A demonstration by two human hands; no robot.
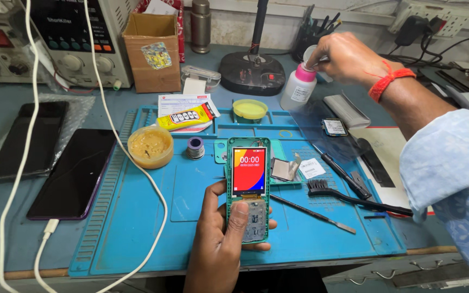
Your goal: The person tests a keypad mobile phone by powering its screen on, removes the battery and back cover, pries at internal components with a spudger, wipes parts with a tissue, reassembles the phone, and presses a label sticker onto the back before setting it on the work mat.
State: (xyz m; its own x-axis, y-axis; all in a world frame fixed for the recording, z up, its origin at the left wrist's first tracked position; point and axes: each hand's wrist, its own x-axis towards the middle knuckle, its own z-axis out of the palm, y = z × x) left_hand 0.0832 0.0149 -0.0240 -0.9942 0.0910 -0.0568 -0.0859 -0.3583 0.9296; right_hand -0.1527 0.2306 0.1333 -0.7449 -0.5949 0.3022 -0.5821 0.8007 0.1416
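Nearest the camera, over the front edge of the blue work mat (137, 244): left hand (221, 241) palm-up, fingers curled behind an opened green handset (249, 187), thumb (238, 220) pressed flat on the bare keypad board below the lit screen. Grasping by the side rails, wrist bent slightly inward. Probably light and stiff, yet fragile: exposed screen and circuit best left untouched, plastic frame edges the safest hold. Just right of it, a black brush (321, 188) and a slim metal pry tool (313, 213) lying loose on the mat. Left of it, a tub of amber paste (150, 145). Farther back, right hand (343, 57) stretched out, forearm raised, fingertips pinched on the pink cap of a small white bottle (298, 89). Likely light, smooth-walled, easy to tip; cap or neck the natural grip.
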